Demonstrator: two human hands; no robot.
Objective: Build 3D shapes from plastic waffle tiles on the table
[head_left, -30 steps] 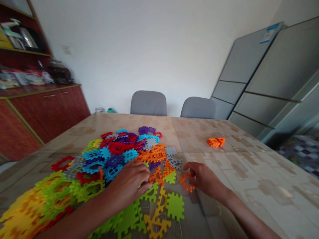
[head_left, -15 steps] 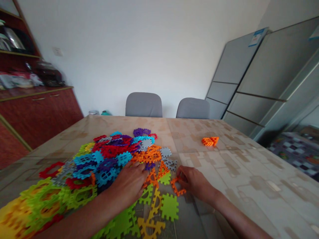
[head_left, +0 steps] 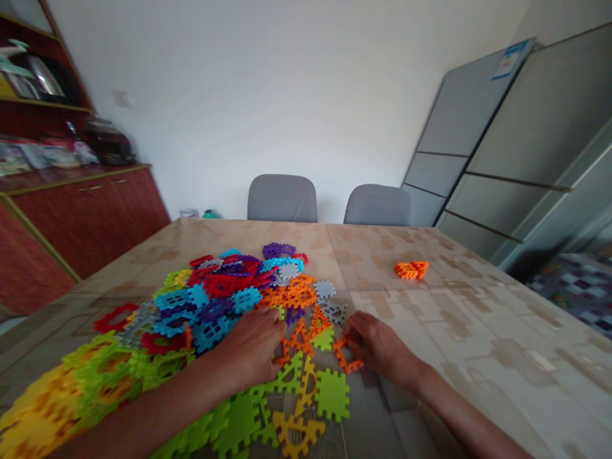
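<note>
My right hand (head_left: pixel 375 341) is closed, its fingers pinching an orange square-framed interlocking plastic piece (head_left: pixel 345 357) low over the table. My left hand (head_left: pixel 258 341) reaches into the pile with curled fingers. Its fingertips are partly hidden, so I cannot make out what they grip; an orange triangular piece (head_left: pixel 300 338) lies right beside them. Between the hands lie another orange triangle (head_left: pixel 319 320), a small light green piece (head_left: pixel 323 339) and grey pieces (head_left: pixel 333 312). Nearer to me are a green square (head_left: pixel 333 395) and a yellow piece (head_left: pixel 297 436).
A heap of red pieces (head_left: pixel 224 284), blue pieces (head_left: pixel 176 322) and yellow pieces (head_left: pixel 33 408) covers the table's left side. A small orange stack (head_left: pixel 412 269) stands apart at the right. Two grey chairs (head_left: pixel 282 197) stand behind the patterned table (head_left: pixel 468 319).
The whole view has shifted slightly, so everything appears a little further right. Both hands stay nearly in place, the right one still with the orange piece.
</note>
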